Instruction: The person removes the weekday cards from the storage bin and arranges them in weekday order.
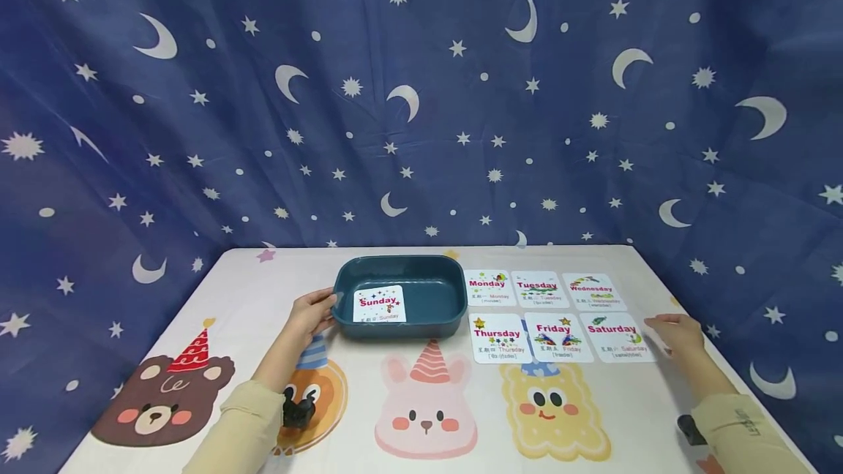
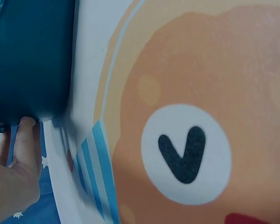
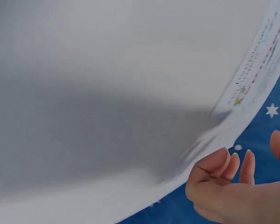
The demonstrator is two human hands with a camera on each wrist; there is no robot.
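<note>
A dark teal rectangular plastic bin [image 1: 400,330] stands at the back middle of the table, with the Sunday card [image 1: 378,304] lying inside at its left. My left hand [image 1: 312,313] grips the bin's left end at the rim; in the left wrist view its fingers [image 2: 24,140] touch the bin's outer wall. Right of the bin lie cards in two rows: Monday [image 1: 488,289], Tuesday [image 1: 540,290] and Wednesday [image 1: 595,292] behind, Thursday [image 1: 500,340], Friday [image 1: 558,339] and Saturday [image 1: 617,339] in front. Beside the Saturday card, my right hand [image 1: 678,333] holds nothing, its fingers loosely curled.
The white tablecloth [image 1: 356,430] carries printed cartoon animals, among them a bear [image 1: 165,404] and a pink rabbit [image 1: 426,415]. A blue curtain [image 1: 448,137] with moons and stars hangs behind the table and along both sides.
</note>
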